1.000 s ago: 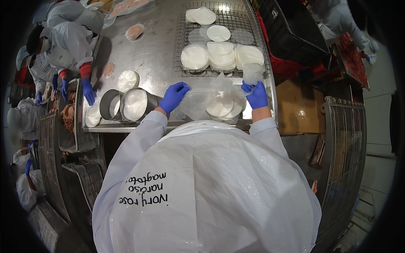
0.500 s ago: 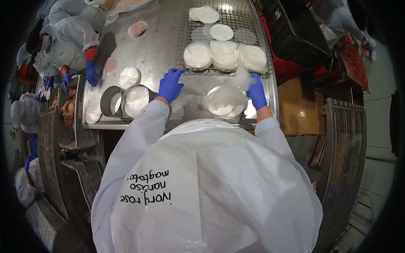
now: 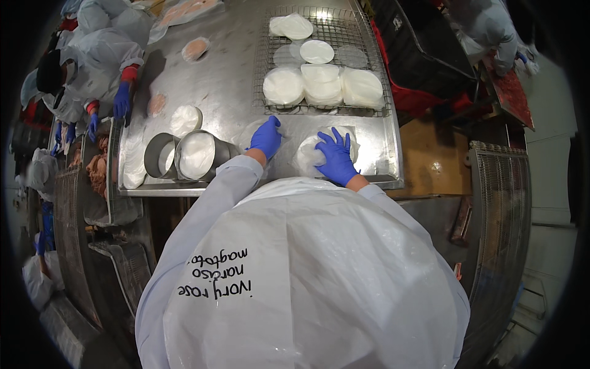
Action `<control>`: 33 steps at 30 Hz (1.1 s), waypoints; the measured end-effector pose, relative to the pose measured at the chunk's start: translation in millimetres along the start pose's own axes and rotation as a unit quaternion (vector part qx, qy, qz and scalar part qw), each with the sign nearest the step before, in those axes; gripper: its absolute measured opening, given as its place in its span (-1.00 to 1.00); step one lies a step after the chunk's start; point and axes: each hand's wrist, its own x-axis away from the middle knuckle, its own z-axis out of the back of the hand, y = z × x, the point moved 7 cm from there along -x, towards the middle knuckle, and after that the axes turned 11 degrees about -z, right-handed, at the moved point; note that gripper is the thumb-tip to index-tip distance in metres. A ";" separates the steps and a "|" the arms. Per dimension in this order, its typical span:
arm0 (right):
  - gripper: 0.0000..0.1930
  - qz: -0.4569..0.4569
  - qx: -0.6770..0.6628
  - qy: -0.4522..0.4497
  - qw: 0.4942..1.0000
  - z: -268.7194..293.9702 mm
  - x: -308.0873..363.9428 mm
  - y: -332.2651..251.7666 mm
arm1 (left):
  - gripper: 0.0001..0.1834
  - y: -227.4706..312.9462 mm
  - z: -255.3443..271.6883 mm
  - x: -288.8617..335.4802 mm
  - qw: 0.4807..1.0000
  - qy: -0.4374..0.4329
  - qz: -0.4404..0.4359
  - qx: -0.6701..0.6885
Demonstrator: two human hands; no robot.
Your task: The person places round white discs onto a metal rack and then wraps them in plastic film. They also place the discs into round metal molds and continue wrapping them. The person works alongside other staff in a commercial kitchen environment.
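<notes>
My right hand [image 3: 335, 155], in a blue glove, lies with spread fingers on a stack of thin white round sheets [image 3: 306, 158] near the table's front edge. Translucent film shows around that stack. To its left, my left hand [image 3: 265, 139], also blue-gloved, rests low over the steel table with its fingers drawn together; a filmy clear sheet [image 3: 246, 131] lies under and beside it, and what the fingers grip is hidden. Left of this hand stand two metal rings [image 3: 161, 154] with white rounds inside, and a short white round stack [image 3: 185, 120] behind them.
A wire basket [image 3: 261, 67] at the back holds several stacks of white rounds and clear discs. Pink flat patties [image 3: 195, 49] lie on the steel table [image 3: 227, 67]. A black crate [image 3: 430, 55] stands at right. Co-workers with blue gloves [image 3: 122, 100] are at the left.
My right hand has come left and down onto the white stack, laying the filmy sheet there. My left hand has shifted right and slightly nearer, away from the basket's edge.
</notes>
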 end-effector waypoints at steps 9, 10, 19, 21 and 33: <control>-0.69 -0.170 -0.475 0.066 0.861 52.3 -35.6 43.1 | -0.72 74.2 34.8 5.2 0.970 -0.003 -0.025 0.243; -0.70 -0.186 -0.456 0.034 0.870 41.7 -40.9 47.5 | -0.72 77.2 36.3 7.2 0.966 0.002 -0.033 0.255; -0.78 -0.158 -0.427 -0.162 0.876 6.7 -67.2 -6.8 | -0.73 94.7 61.1 11.4 0.950 0.037 -0.082 0.300; -0.77 -0.104 -0.401 -0.093 0.905 0.3 -65.4 10.7 | -0.74 79.0 35.1 2.8 0.893 -0.010 0.006 0.450; -0.63 -0.186 -0.431 -0.049 0.882 -16.7 -58.0 26.6 | -0.85 87.0 20.3 2.3 0.861 0.013 -0.072 0.504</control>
